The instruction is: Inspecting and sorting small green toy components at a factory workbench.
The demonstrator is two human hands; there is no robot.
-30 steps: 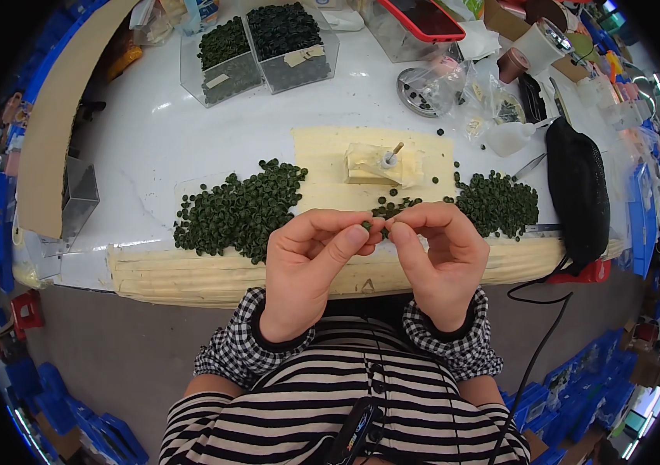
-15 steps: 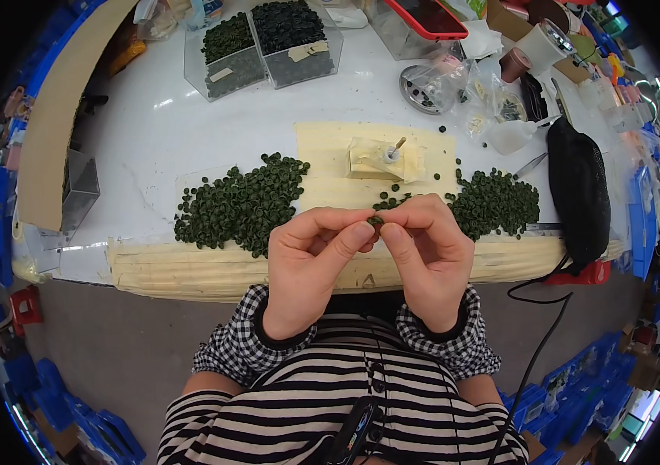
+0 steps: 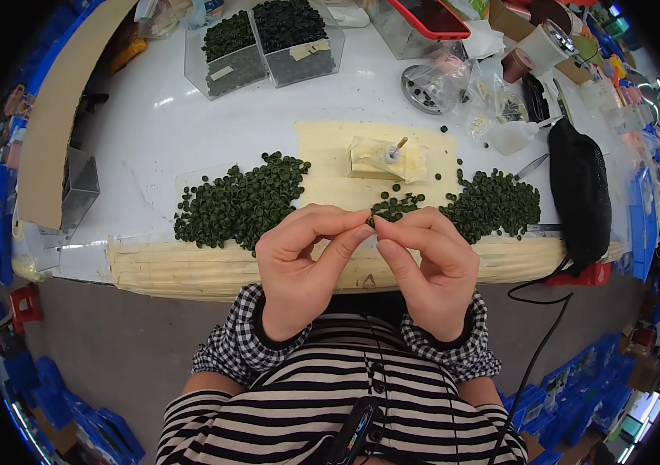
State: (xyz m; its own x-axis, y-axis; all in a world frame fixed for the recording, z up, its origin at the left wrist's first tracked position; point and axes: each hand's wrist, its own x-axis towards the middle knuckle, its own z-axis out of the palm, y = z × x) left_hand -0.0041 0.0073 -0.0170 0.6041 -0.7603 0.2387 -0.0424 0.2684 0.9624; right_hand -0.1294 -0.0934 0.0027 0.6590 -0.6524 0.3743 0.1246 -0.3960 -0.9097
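A small dark green round piece (image 3: pixel 369 222) sits between my fingertips above the front of the table. My left hand (image 3: pixel 299 260) pinches it between thumb and index finger. My right hand (image 3: pixel 432 271) meets it from the other side with its index fingertip, its fingers curled and its thumb a little lower; the fingertips partly hide the piece. Behind the hands lie several loose green pieces (image 3: pixel 397 206). A large heap of the same cup-like pieces (image 3: pixel 241 203) is to the left, and another heap (image 3: pixel 494 203) to the right.
A taped block (image 3: pixel 376 160) with an upright pin stands on the yellow mat (image 3: pixel 322 143). Two clear bins (image 3: pixel 303 68) of green pieces are at the back. At right are tweezers (image 3: pixel 532 165), a black padded object (image 3: pixel 578 190) with a cable, and a white squeeze bottle (image 3: pixel 513 137).
My hands have drawn slightly apart, the left one shifting a little left. My right thumb has come down off the small piece, and more loose pieces show behind the hands.
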